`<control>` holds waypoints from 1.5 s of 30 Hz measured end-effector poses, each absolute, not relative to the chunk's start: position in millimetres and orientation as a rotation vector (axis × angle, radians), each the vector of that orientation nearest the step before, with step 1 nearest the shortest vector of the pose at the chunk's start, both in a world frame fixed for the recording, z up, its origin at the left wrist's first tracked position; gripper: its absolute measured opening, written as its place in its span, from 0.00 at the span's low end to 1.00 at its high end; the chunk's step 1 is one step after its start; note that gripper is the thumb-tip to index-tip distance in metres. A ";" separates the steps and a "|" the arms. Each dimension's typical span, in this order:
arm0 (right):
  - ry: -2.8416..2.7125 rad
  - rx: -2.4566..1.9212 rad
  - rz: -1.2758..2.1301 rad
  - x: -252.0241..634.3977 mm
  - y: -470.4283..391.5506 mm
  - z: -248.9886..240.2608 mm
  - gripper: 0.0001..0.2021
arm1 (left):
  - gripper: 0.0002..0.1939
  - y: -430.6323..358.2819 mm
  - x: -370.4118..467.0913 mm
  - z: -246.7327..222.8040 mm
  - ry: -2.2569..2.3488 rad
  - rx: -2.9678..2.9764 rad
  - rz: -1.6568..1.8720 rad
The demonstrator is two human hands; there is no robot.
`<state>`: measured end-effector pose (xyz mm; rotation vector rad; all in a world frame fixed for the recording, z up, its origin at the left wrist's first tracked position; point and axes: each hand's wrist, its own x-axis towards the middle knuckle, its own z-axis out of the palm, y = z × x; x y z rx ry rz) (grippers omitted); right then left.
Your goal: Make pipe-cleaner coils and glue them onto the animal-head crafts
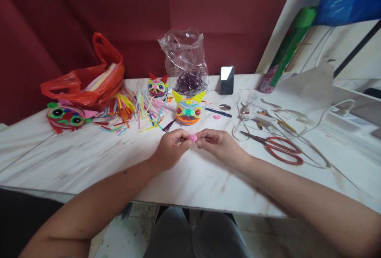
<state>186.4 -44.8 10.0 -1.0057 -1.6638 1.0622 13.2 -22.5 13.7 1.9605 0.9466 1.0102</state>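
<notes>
you hold the small pink piece [193, 138] pinched between the fingertips of your left hand [172, 148] and right hand [220, 146], and the yellow-eared figure [188, 112] sits near it at about twelve o'clock, slightly closer to your left.

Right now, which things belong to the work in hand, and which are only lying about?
Likely in the work: held pink piece, yellow-eared toy, coloured strips, scissors.

Seemingly just lying about: dark slab, blue bag, green tube.
</notes>
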 end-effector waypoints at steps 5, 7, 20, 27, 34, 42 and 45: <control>-1.459 -0.996 1.110 177.3 -50.0 4.5 0.15 | 0.06 -26.5 17.9 11.4 0.966 1.856 1.063; -1.453 -1.031 1.054 176.1 -50.7 2.9 0.15 | 0.06 -27.6 20.0 11.0 0.984 1.877 1.057; -2.081 -1.092 0.493 190.2 -43.0 7.2 0.08 | 0.05 -17.7 12.6 1.6 0.990 2.390 0.896; -2.190 -1.015 0.436 193.5 -43.6 7.6 0.07 | 0.07 -22.8 13.4 4.9 0.889 2.508 0.898; -1.552 -0.944 1.096 181.6 -43.8 5.8 0.14 | 0.08 -25.2 15.0 15.6 0.964 1.964 1.119; -1.465 -1.064 0.993 175.4 -52.7 4.6 0.17 | 0.08 -26.3 18.7 14.2 0.966 1.998 1.027; -1.534 -1.084 0.964 179.5 -49.4 5.6 0.17 | 0.09 -23.0 17.0 14.8 0.987 2.056 0.913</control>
